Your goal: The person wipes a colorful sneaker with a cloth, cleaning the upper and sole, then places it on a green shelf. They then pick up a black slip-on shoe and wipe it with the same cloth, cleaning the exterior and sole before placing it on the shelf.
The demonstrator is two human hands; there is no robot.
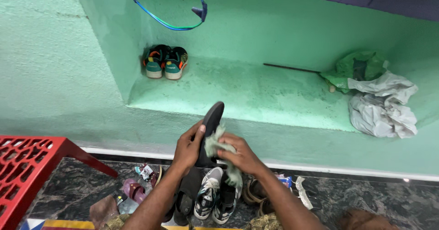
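While I watch through the head camera, my left hand (186, 148) is wrapped around a black, flat-soled sandal (209, 131), fingers closed on its lower half so that the sole stands nearly upright, toe end tilted up and slightly right above the hand. My right hand (240, 153) sits just beside it on the right, fingers pinched shut on a crumpled pale green cloth (215, 143) that is pressed against the sandal's face; a loose end of the cloth hangs below that hand. Both hands are raised in front of a mint green concrete ledge (256, 97). Directly under them, on the dark marbled floor, stands a pair of white and black sneakers (211, 195) among other sandals. Farther back in the ledge's left corner sits a pair of small teal and orange shoes (165, 61), well apart from the hands. A red plastic lattice stool (27, 166) stands at the left, and crumpled green and grey plastic bags (379, 97) lie on the ledge at the right.
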